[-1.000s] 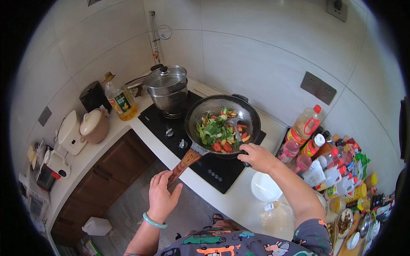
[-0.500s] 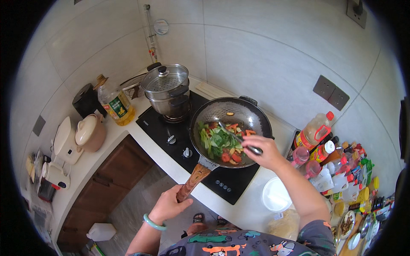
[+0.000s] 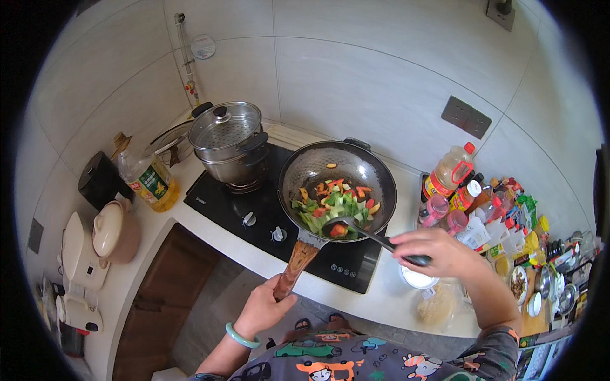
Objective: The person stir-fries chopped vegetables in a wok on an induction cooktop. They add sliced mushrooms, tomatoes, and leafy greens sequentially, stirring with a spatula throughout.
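A dark wok stands on the right burner of the black gas hob. My left hand is wrapped round its wooden handle. In my right hand is the black handle of a metal ladle. The ladle's rounded head rests among the food, at the near side of the wok. Chopped green vegetables lie in the wok with red and orange pieces. One small yellowish piece sticks to the far wall of the wok.
A lidded steamer pot occupies the left burner, with an oil bottle beyond it. Several sauce bottles crowd the counter at the right. Near my right forearm are a white tub and a clear bag.
My right hand has moved right and slightly down, drawing the ladle head to the wok's near side. The greens have shifted right and mixed with the red pieces. My left hand keeps its grip.
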Demonstrator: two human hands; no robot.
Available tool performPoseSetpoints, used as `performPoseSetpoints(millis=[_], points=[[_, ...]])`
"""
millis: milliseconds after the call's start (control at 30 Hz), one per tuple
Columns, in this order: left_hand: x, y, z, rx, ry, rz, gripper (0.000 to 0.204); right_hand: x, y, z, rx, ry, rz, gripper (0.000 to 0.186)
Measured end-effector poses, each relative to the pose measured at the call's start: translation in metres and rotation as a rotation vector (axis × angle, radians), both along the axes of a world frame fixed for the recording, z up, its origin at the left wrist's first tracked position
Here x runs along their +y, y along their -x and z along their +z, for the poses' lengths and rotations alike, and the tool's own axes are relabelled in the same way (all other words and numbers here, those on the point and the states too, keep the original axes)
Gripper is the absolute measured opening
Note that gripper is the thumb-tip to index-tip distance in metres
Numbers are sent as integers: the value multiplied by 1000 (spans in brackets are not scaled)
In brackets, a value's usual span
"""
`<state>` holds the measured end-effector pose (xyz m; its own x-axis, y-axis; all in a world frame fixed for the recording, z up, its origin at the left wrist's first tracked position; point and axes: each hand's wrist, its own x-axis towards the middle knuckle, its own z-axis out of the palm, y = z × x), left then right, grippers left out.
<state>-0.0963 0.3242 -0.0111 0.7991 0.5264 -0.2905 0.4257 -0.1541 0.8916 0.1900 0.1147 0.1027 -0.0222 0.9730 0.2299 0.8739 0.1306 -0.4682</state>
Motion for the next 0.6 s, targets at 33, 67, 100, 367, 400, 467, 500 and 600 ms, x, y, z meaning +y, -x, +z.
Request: performPoseSetpoints(millis=[33,67,100,367,400,467,500,600], points=[[1,0,-1,-18,-29,-22,45,7,-2,-13,-43,-48,-46,20],[2,0,-2,-36,-60,-35,46,18,-8,-28,-87,-97,-83,19],[3,-1,1,-11,-44,-37,45,28,-15,-40,-132,-145,-113,18],[3,4,-3,-30,-121,-21,45,81,-53,-84,-81,-532,-515,16],[3,3,-5,-30,-129,-20,45,91,-55,-88,-32,-534,-557,17],[2,0,-8,-29,-142,-23,45,107,-59,-103,147,-521,-594,19],[1,1,-5,-4,-124,-14,44,113,-48,-95,147,-470,-560,20],[0,1,2,31,-92,2,43,106,-43,-92,61,-354,-231,19]])
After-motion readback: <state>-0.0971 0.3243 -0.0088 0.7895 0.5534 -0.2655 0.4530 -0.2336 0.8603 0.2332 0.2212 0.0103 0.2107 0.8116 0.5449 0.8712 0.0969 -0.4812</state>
